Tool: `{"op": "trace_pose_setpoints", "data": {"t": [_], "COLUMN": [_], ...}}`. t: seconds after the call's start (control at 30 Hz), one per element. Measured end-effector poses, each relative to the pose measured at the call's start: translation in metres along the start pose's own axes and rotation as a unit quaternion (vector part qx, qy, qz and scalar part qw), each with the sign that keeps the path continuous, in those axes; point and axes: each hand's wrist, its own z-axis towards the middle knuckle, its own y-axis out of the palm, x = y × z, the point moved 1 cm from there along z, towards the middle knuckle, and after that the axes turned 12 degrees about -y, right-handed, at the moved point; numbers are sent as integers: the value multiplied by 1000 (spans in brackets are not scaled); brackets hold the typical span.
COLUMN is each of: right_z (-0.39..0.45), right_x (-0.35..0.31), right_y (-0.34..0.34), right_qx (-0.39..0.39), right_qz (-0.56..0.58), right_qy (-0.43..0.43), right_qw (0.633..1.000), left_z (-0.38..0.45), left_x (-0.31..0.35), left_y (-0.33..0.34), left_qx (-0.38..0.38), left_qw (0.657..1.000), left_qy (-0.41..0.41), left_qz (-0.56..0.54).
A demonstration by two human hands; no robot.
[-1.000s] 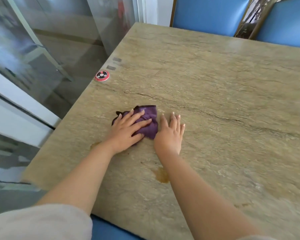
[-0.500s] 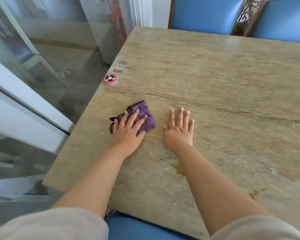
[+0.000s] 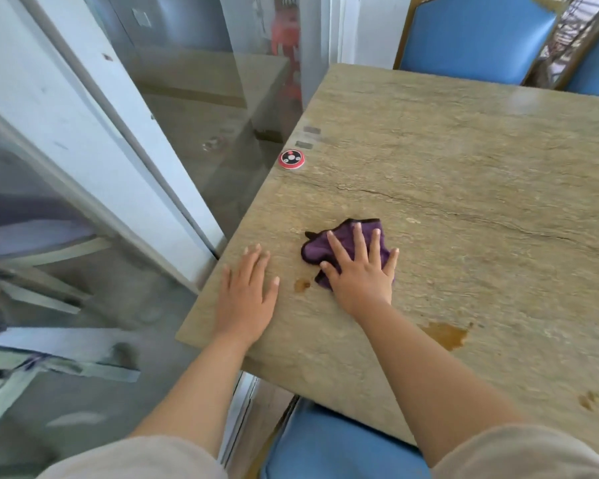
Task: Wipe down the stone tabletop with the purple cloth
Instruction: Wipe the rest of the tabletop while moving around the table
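Because the crumpled purple cloth (image 3: 346,248) is bunched into a small wad instead of being spread flat, only a narrow strip of the veined beige stone tabletop (image 3: 464,188) is likely to be covered with each pass, and patches could be missed. The small brown stain (image 3: 301,284) just beside the cloth's near-left end appears not yet wiped, and the larger brown spill (image 3: 446,335) nearer the tabletop's front edge, beside the right forearm, could be smeared by the arm if the stroke is carried that way. A few smaller brown marks (image 3: 588,399) are seen towards the front right, well apart from the cloth. The round red call button (image 3: 291,159) sits at the left edge of the tabletop and might be knocked off if a stroke is swept outward without care.

The cloth is pinned under the right hand (image 3: 360,271), whose fingers are spread wide and laid flat on it; it is pressed down, not gripped. The left hand (image 3: 248,299) is laid palm-down, open and empty, on the bare stone near the front left corner, with nothing held.

The cloth is deep purple, with a soft, napped look and a dark stitched hem. It lies in the front left part of the tabletop, folded on itself with one pointed corner sticking out to the left.
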Motion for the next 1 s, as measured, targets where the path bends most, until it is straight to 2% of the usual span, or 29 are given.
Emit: {"op": "trace_pose_setpoints", "data": {"t": [0.17, 0.33, 0.4, 0.5, 0.57, 0.63, 0.67, 0.73, 0.8, 0.87, 0.93, 1.0], "right_z": [66, 130, 145, 136, 116, 102, 99, 103, 116, 125, 121, 99], "right_x": [9, -21, -46, -81, -75, -46, -29, -6, -13, -39, -64, -76], "right_y": [-12, -16, -13, -5, -3, -7, -10, -13, -14, -11, -6, 0], "right_qx": [6, 6, 5, -11, -7, 0, 10, 36, 39, 28, 13, -3], "right_qz": [13, 22, 22, 20, 30, 60, 69, 69, 54, 43, 40, 40], "right_qy": [107, 80, 21, -150, -268, -332, -330, -257, -145, -87, -121, -201], "right_qw": [994, 996, 1000, 988, 963, 941, 941, 963, 987, 995, 992, 979], "left_z": [-6, -7, -7, -8, -9, -9, -10, -10, -10, -10, -12, -12], "left_x": [-1, 0, 1, 1, 0, 0, 0, -1, 0, 1, 0, 0], "left_y": [5, 2, 0, -1, -1, -2, -2, -2, -2, -1, -1, -1], "left_qx": [21, 25, 30, 43, 57, 63, 64, 66, 70, 85, 108, 132], "left_qw": [999, 999, 999, 997, 995, 994, 994, 993, 992, 989, 985, 980], "left_qy": [11, 21, 21, 16, 11, 8, 8, 10, 11, 10, 5, -4], "left_qz": [41, 43, 7, -54, -79, -90, -93, -100, -107, -119, -138, -150]}}
